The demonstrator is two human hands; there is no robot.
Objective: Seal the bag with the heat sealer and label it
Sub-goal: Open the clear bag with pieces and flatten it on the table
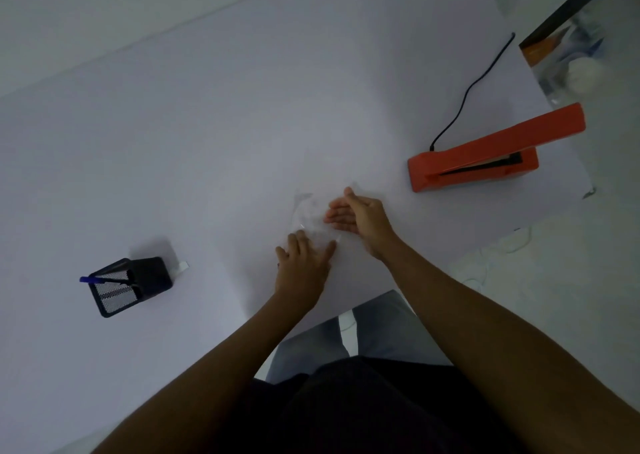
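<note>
Both forearms bare to past the elbow; no sleeves, watch or rings visible. Left hand (303,266) and right hand (360,220) ungloved. Torso in dark, near-black top (346,408). Grey trousers (377,329) at lap.

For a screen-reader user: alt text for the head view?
Two hands, left hand and right hand, flatten a clear bag on a white table; an orange heat sealer stands open at right, a pen holder at left.

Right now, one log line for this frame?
stage: flattening bag | left hand: flat on clear bag | right hand: edge-on at bag | heat sealer: open, untouched | pen: in holder
</note>
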